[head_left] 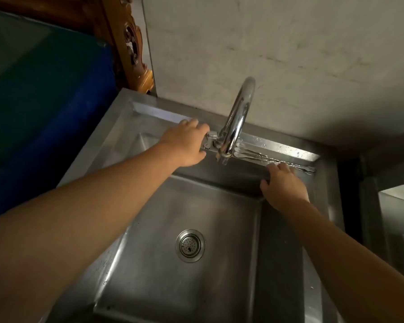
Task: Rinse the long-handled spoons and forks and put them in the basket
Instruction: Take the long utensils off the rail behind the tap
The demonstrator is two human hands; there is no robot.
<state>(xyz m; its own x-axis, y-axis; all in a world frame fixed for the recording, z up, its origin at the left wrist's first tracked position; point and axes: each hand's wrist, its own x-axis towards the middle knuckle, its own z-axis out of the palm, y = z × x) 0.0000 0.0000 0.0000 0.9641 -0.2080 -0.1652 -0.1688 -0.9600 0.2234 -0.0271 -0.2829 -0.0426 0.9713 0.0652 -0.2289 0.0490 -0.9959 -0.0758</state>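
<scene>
Several long-handled spoons and forks (261, 156) lie side by side on the back ledge of a steel sink (149, 264), to the right of the curved chrome tap (239, 113). My left hand (187, 142) is wrapped around the tap's handle (209, 141) at its base. My right hand (283, 185) rests on the ledge with its fingertips touching the cutlery handles; the fork tines poke out just beyond it. No water runs from the spout. No basket is in view.
The sink basin has a round strainer drain (190, 245) in the middle. A grey wall (289, 54) rises right behind the ledge. A blue bin (44, 113) and carved wooden furniture (131, 43) stand to the left, a steel surface (399, 197) to the right.
</scene>
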